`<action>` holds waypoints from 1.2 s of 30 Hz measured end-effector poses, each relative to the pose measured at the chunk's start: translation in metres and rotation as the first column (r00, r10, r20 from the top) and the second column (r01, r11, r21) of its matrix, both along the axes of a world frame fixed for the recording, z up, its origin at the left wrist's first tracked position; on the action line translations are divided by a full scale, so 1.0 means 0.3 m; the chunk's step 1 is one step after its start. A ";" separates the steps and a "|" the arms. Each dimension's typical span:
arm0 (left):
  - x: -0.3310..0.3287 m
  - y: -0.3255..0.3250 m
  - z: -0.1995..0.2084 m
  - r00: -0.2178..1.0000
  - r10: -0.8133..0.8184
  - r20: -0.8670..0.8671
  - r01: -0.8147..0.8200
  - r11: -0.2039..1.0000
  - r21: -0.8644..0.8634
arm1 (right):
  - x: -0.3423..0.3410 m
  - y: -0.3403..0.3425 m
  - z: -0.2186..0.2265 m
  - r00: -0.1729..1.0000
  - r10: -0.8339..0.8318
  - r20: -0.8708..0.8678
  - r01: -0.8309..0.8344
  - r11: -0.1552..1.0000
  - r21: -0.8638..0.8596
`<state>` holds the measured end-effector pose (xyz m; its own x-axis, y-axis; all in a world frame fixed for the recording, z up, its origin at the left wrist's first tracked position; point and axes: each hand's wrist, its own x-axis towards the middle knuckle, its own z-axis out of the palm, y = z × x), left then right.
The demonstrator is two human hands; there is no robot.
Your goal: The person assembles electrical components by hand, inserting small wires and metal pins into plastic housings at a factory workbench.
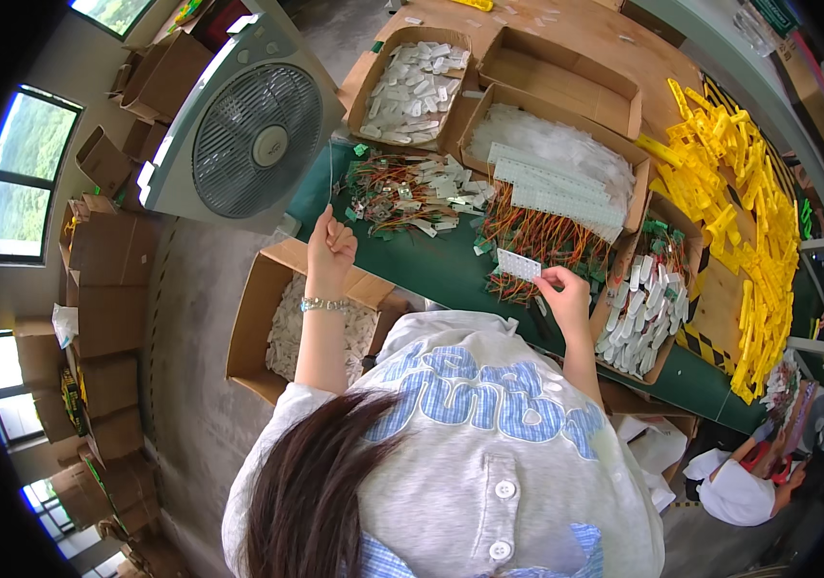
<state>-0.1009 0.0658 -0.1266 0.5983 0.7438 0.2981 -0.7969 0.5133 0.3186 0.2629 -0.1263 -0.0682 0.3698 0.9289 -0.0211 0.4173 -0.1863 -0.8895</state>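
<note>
My left hand (332, 249) is raised at the table's near left edge, its fingers closed around the lower end of a thin pale strip (331, 175) that stands up from them. What the strip is made of cannot be made out. Between the thumb and fingers of my right hand (564, 294) is a small white card (518, 264) with rows of small marks, held above a bundle of orange and brown wires (542, 236). Beyond it, white dotted sheets (552, 188) lie over the wires. A heap of small wired parts (407, 193) lies between my hands, farther back.
A grey box fan (267, 144) stands at the left. Cartons of white pieces (419, 87), clear bags (552, 140) and wired white parts (638, 313) surround the work area. Yellow plastic parts (744, 193) are piled at right. Another person (735, 489) sits at far right.
</note>
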 end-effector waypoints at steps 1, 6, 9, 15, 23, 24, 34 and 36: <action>-0.031 0.033 -0.091 0.989 -0.084 0.118 0.054 0.970 0.238 | -0.006 0.002 0.005 1.000 0.008 -0.002 -0.008 1.000 -0.011; 0.219 -0.127 0.381 0.940 0.175 -0.294 -0.228 0.961 -0.156 | 0.007 0.001 -0.003 1.000 -0.022 0.003 0.022 0.999 -0.037; 0.245 -0.157 0.471 0.960 0.163 -0.228 -0.172 0.985 -0.019 | 0.009 0.006 -0.012 1.000 -0.012 0.028 0.013 0.999 -0.036; 0.261 -0.213 0.579 0.994 0.043 -0.105 -0.014 0.966 0.259 | 0.011 0.006 -0.027 1.000 -0.007 -0.002 0.007 0.997 -0.072; 0.274 -0.237 0.622 0.965 -0.211 0.156 0.122 0.887 0.445 | 0.006 0.022 -0.038 1.000 0.005 -0.027 -0.007 0.997 -0.076; 0.270 -0.233 0.628 0.965 -0.211 0.156 0.122 0.887 0.446 | 0.007 0.021 -0.042 0.999 0.000 -0.032 -0.003 0.997 -0.073; 0.253 -0.252 0.664 0.999 -0.029 -0.034 0.041 0.904 0.426 | -0.001 0.002 -0.021 0.999 0.016 -0.043 -0.020 0.996 -0.085; 0.276 -0.259 0.692 0.780 0.349 -0.520 -0.195 0.924 0.328 | -0.006 0.002 -0.027 0.999 0.004 -0.039 -0.007 0.996 -0.085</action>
<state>-0.0182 -0.0119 0.0810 0.4988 0.8503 0.1681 -0.5319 0.1471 0.8339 0.2611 -0.1256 -0.0764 0.3618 0.9252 -0.1147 0.3842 -0.2600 -0.8859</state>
